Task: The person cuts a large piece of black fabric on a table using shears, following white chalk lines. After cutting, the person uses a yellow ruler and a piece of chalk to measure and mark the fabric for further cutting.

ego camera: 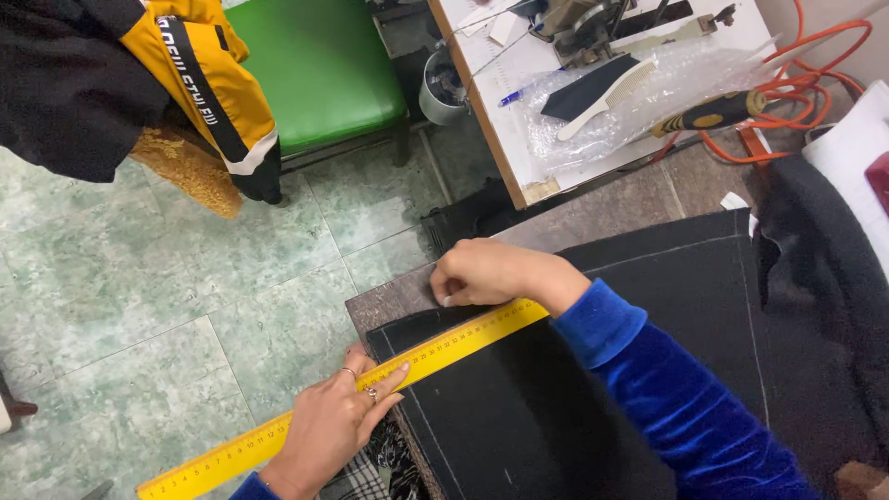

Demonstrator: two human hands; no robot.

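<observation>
While our left hand (335, 418) presses flat on the yellow ruler (370, 381) at 7 o'clock, our right hand (482, 272) pinches chalk; black fabric (593, 370) shows some lines drawn, corner edge unfinished.

Brown worktable (622, 206) carrying black fabric (648, 306) with chalk lines, yellow ruler (444, 347) laid across its corner, overhanging green tiled floor (185, 306).

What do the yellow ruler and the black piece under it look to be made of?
The yellow ruler looks like painted metal or hard plastic: thin, straight and smooth, pinned flat by the left hand. The black piece looks like matte woven cloth, soft and dull, with pale chalk-like lines; the right hand rests at its edge.
</observation>
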